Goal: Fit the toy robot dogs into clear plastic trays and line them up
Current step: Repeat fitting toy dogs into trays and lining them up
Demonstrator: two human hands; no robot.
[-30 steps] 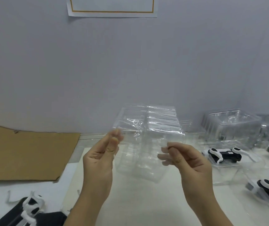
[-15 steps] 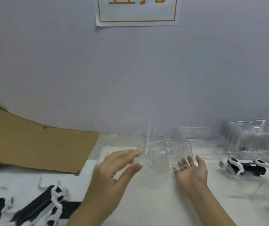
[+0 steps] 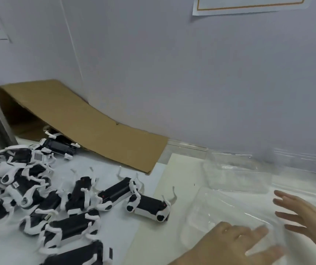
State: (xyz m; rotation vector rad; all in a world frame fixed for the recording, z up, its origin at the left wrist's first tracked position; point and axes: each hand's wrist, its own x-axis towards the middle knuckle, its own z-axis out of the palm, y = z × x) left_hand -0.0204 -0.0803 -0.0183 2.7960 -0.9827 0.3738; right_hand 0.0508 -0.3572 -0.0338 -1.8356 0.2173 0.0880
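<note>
Fingers spread and holding nothing, my left hand [image 3: 235, 240] and right hand [image 3: 306, 217] hang over the tray [image 3: 216, 209]. The dogs [image 3: 80, 190] lie heaped to its left; I'd take the nearest dog [image 3: 147, 206] by its body, not its legs.

Left hand [image 3: 235, 243] and right hand [image 3: 310, 217], low at 4 to 5 o'clock.
The left lies palm down, fingers straight toward 3 o'clock; the right spreads its fingers toward 9 o'clock.

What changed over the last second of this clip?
Both hands released the clear tray, held up a second ago; it now lies flat, left hand and right hand open by it. The view swung left onto the toy dogs. Cardboard stayed put.
</note>
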